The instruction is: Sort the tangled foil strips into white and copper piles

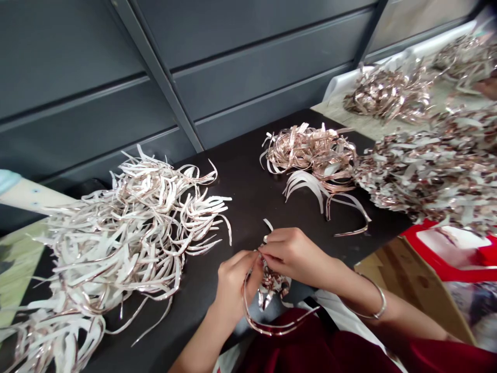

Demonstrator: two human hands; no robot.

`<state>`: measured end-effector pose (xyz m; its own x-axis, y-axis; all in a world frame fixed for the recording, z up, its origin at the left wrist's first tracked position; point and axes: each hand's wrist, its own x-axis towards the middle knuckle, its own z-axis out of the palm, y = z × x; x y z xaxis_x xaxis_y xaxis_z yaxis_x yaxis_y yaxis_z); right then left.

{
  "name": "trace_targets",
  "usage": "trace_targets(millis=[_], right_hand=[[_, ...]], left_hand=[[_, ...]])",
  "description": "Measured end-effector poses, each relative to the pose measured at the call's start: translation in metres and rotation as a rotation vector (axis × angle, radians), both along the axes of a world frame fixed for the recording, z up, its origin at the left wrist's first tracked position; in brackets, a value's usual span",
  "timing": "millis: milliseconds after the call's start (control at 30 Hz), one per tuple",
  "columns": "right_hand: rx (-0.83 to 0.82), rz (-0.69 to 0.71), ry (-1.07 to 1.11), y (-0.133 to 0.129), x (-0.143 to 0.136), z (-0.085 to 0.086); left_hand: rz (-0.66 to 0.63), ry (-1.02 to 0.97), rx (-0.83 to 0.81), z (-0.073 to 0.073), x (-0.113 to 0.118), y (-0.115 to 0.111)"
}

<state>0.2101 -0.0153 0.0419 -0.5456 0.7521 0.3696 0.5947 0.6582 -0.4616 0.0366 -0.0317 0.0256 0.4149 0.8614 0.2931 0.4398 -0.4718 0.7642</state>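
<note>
My left hand (pixel 236 280) is closed in a pinch on a thin rose-gold foil strip (pixel 267 329), which loops down over my lap. Right against it, the fingers of my right hand (pixel 289 254) pinch a strip end at the same spot. A crumpled cluster of foil strips (pixel 274 285) hangs just below the fingertips. To the left lies a big pile of white and rose-gold strips (pixel 132 233). A smaller bundle of shiny strips (pixel 310 150) rests beyond my hands. The exact join between the fingers is hidden.
A dark table (pixel 244 191) spans the middle, with grey panelling (pixel 264 57) behind it. Curled foil garlands (pixel 435 166) heap up on the right, near another foil pile (pixel 392 93). Below them stand a cardboard box (pixel 411 280) and a red-rimmed container (pixel 430 254).
</note>
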Motion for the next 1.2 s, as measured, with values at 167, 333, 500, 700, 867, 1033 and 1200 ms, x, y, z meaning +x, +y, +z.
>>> trace_targets(millis=[167,333,500,700,867,1033,1200], right_hand=[[0.005,-0.061,0.163,0.000,-0.004,-0.006],[0.031,-0.138,0.324,-0.003,-0.003,-0.012],[0.118,-0.162,0.114,-0.011,-0.008,-0.011],[0.296,-0.143,-0.123,-0.010,-0.019,-0.003],[0.175,-0.167,0.111,-0.003,-0.018,-0.004],[-0.555,-0.284,0.674,-0.004,-0.015,-0.009],[-0.867,-0.258,0.864,-0.006,-0.010,-0.011]], left_hand=[[0.027,-0.036,-0.030,0.004,0.000,0.001],[0.093,-0.056,-0.067,0.007,-0.002,0.003],[0.100,-0.013,-0.044,0.006,-0.002,0.001],[0.070,0.027,0.072,0.002,-0.002,0.002],[0.076,-0.009,0.019,0.005,-0.002,0.002],[0.053,-0.072,-0.112,0.012,-0.001,0.001],[0.024,-0.107,-0.096,0.014,-0.001,0.000]])
